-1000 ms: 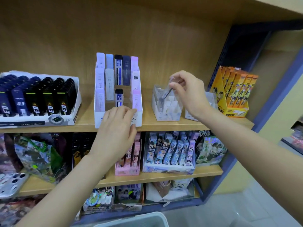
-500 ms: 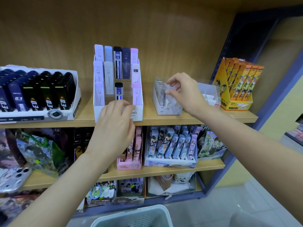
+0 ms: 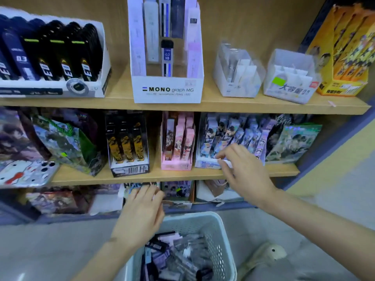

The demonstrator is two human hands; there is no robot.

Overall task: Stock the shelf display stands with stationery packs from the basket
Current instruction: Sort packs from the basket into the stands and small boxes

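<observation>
A pale green basket (image 3: 213, 230) stands on the floor at the bottom, holding several stationery packs (image 3: 178, 258). My left hand (image 3: 142, 213) hovers above its left rim, fingers relaxed, holding nothing. My right hand (image 3: 243, 169) hangs in front of the middle shelf, fingers loosely spread and empty. On the top shelf stand the white MONO display stand (image 3: 167, 88) with lead cases and two clear plastic stands (image 3: 235, 72) (image 3: 288, 78).
A white tray of black lead cases (image 3: 50, 57) sits top left, an orange display box (image 3: 345, 57) top right. The middle shelf (image 3: 142, 176) carries a black stand, a pink stand (image 3: 176, 142) and a character-print stand (image 3: 233, 136). A slipper (image 3: 265, 256) lies right of the basket.
Both hands have dropped from the top shelf: the left left the MONO stand and came over the basket, the right left the clear stand and came down empty. The view tilted downward.
</observation>
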